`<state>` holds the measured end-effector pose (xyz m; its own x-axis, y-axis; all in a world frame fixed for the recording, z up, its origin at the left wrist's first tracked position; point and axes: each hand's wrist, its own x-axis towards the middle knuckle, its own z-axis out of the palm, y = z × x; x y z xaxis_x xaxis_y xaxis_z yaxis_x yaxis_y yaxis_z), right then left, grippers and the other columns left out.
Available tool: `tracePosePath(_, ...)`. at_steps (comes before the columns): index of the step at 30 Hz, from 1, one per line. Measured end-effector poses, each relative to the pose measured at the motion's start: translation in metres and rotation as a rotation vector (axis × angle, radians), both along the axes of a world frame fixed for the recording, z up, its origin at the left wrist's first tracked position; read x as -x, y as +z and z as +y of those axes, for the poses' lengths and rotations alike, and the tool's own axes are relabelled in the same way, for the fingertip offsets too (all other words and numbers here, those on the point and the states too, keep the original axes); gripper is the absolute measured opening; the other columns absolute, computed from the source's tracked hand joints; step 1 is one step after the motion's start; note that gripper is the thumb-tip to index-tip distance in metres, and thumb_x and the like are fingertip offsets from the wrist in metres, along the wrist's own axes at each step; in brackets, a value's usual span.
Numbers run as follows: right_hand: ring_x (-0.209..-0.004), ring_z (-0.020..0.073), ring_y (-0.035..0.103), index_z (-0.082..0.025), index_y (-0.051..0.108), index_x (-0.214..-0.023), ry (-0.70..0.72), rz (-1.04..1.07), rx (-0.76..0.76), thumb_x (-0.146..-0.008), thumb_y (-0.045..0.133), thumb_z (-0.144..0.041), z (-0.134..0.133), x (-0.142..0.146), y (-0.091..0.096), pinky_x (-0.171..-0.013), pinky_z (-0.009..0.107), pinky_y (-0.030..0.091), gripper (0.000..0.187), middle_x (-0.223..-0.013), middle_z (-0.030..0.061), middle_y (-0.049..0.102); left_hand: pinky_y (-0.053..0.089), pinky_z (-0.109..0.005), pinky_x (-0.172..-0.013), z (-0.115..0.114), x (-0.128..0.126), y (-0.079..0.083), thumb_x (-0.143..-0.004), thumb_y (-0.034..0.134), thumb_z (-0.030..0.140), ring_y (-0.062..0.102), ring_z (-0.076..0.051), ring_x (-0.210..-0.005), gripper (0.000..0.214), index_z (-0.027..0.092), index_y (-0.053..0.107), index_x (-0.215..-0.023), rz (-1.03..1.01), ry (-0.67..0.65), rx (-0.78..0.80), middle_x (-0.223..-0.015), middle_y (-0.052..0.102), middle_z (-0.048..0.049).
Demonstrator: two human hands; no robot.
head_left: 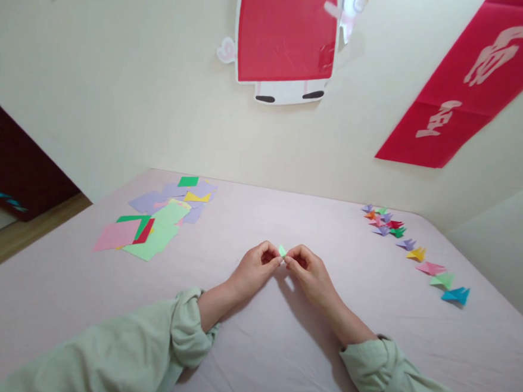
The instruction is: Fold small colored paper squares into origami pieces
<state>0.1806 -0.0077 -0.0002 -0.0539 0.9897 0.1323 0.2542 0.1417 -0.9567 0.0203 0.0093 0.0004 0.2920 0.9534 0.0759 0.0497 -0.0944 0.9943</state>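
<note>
My left hand (256, 270) and my right hand (308, 272) meet at the middle of a pale pink table (277, 352). Both pinch a small light green folded paper piece (281, 250) between thumb and fingertips, just above the tabletop. The fingers of each hand are curled in, and most of the paper is hidden by them. Pale green sleeves are rolled up on both forearms.
A loose pile of coloured paper squares (159, 221) lies at the left back of the table. Several small folded paper shapes (414, 251) form a row along the right side. A wall with red paper decorations (286, 36) stands behind.
</note>
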Motion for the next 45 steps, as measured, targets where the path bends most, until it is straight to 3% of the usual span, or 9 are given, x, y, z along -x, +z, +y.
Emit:
tracePosePath(14, -0.065, 0.015, 0.058, -0.02, 0.05, -0.081, 0.043, 0.179, 0.064, -0.08, 0.064, -0.043, -0.0012, 0.0047, -0.0028, -0.06, 0.027, 0.044, 0.026, -0.07, -0.0011, 0.059, 0.043, -0.024, -0.063, -0.0011, -0.0024, -0.0025, -0.077, 0.064, 0.031, 0.06, -0.013, -0.068, 0.018, 0.016, 0.053, -0.075, -0.058, 0.005, 0.115, -0.07, 0.061, 0.0004)
tracePosePath(23, -0.066, 0.0156, 0.056, -0.02, 0.054, -0.076, 0.034, 0.092, 0.045, -0.08, 0.063, -0.041, -0.0015, 0.0023, 0.001, -0.062, 0.028, 0.042, 0.024, -0.071, 0.0007, 0.061, 0.042, -0.022, -0.056, -0.0025, -0.0015, -0.0041, -0.078, 0.064, 0.034, 0.056, -0.011, -0.061, 0.023, 0.017, 0.05, -0.075, -0.068, 0.021, 0.117, -0.066, 0.06, 0.001)
tracePosePath(35, -0.065, 0.0156, 0.057, -0.021, 0.051, -0.076, -0.015, 0.12, 0.016, -0.08, 0.063, -0.034, -0.0038, 0.0064, -0.0033, -0.06, 0.027, 0.042, 0.019, -0.07, -0.0002, 0.061, 0.043, -0.021, -0.057, -0.0073, -0.0068, 0.0017, -0.077, 0.062, 0.024, 0.057, -0.009, -0.06, 0.016, 0.018, 0.048, -0.08, -0.18, -0.013, 0.148, -0.068, 0.06, 0.0027)
tracePosePath(41, -0.066, 0.0151, 0.057, -0.021, 0.05, -0.082, 0.023, 0.151, 0.009, -0.081, 0.058, -0.027, -0.0037, 0.008, -0.0012, -0.061, 0.027, 0.042, 0.009, -0.073, -0.0019, 0.058, 0.042, -0.019, -0.054, -0.007, -0.0059, -0.0017, -0.078, 0.06, 0.024, 0.056, -0.008, -0.058, 0.014, 0.019, 0.047, -0.082, -0.148, -0.025, 0.147, -0.068, 0.06, 0.0031)
tracePosePath(45, -0.066, 0.0155, 0.058, -0.021, 0.049, -0.09, 0.02, 0.182, 0.034, -0.081, 0.057, -0.031, -0.0029, 0.0081, -0.0013, -0.062, 0.028, 0.043, 0.016, -0.071, -0.0023, 0.059, 0.041, -0.019, -0.051, -0.0055, -0.0055, -0.0039, -0.079, 0.057, 0.023, 0.055, -0.008, -0.057, 0.012, 0.019, 0.046, -0.083, -0.131, -0.028, 0.124, -0.07, 0.06, 0.0027)
